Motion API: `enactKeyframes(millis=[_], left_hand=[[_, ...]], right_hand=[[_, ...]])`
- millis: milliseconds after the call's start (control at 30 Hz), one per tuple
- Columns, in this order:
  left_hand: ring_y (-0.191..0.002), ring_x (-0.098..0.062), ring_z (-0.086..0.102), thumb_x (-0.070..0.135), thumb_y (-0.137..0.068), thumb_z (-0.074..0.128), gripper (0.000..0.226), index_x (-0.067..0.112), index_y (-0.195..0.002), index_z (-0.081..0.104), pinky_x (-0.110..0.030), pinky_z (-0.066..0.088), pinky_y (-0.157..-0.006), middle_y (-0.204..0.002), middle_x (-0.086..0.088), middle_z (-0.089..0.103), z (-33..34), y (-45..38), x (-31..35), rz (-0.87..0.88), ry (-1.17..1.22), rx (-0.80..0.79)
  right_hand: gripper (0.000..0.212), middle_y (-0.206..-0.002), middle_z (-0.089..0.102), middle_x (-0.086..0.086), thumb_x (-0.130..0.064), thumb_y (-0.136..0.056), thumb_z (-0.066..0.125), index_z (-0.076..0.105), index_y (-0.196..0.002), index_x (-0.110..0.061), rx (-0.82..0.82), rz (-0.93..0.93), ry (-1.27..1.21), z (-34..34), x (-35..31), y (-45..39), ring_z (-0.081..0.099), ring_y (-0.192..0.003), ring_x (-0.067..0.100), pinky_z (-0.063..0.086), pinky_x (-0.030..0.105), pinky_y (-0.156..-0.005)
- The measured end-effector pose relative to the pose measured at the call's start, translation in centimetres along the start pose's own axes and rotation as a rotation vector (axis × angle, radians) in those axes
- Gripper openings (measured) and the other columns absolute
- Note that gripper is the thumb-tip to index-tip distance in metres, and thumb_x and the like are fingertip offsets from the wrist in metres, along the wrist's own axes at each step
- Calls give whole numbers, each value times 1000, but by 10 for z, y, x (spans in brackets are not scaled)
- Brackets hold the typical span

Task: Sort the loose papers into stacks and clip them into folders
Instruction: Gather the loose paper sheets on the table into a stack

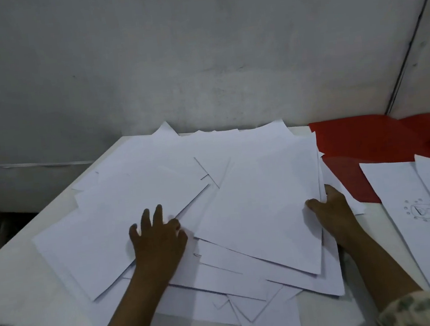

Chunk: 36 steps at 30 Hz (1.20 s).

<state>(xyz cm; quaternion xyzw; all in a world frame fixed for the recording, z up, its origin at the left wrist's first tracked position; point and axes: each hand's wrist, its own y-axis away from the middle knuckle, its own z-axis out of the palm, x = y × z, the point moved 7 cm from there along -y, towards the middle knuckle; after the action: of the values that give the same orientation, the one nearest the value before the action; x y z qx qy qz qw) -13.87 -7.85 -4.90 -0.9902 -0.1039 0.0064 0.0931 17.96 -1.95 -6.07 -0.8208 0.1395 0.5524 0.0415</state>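
Papers are fanned out messily over the middle of the worktop. Left hand lies flat, fingers spread, on one sheet; right hand pinches the pile's right edge. Thin, floppy, slippery stuff, so I'd square them up by the edges.

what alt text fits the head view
Two hands work a loose pile of white papers on a white table: the left hand rests flat on top, the right hand holds the pile's right edge. An open red folder lies to the right.
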Motion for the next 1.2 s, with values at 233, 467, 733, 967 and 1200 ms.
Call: enactKeyframes(millis=[233,467,733,967,1200], left_hand=[[-131,-28,35,39,-99,22,47,14,-136,37,-41,34,-99,-147,-7,32,20,7,-21,-176,-16,-192],[-121,-31,50,6,-96,32,45,18,-138,43,-34,37,-101,-139,-11,49,-24,-18,-20,-170,305,5],[-120,-20,54,6,-94,38,36,14,-121,60,-17,35,-98,-133,-5,56,-35,-33,63,41,677,-40],[-121,-16,52,7,-93,41,36,11,-127,54,0,25,-84,-136,-6,52,-15,-18,142,198,786,-208],[-75,-23,65,9,-96,39,41,17,-136,43,-31,56,-81,-127,-13,56,-10,1,185,152,992,-373]], right_hand=[[35,-123,57,17,-1,-89,48,47,-125,1,-4,-33,7,1,-2,5,52,-102,29,39,29,-84],[32,-115,58,16,0,-89,48,50,-121,1,-50,-58,27,3,-2,6,51,-94,24,40,29,-81],[15,-79,57,1,1,-88,46,52,-97,-9,-169,-109,29,8,-7,9,49,-66,10,35,19,-54],[17,-76,52,-4,-2,-89,43,51,-84,-16,-203,-104,33,11,-2,4,46,-66,7,33,18,-54],[33,-129,52,15,-18,-99,34,48,-127,-6,-194,-43,-12,12,1,0,51,-107,22,40,31,-94]])
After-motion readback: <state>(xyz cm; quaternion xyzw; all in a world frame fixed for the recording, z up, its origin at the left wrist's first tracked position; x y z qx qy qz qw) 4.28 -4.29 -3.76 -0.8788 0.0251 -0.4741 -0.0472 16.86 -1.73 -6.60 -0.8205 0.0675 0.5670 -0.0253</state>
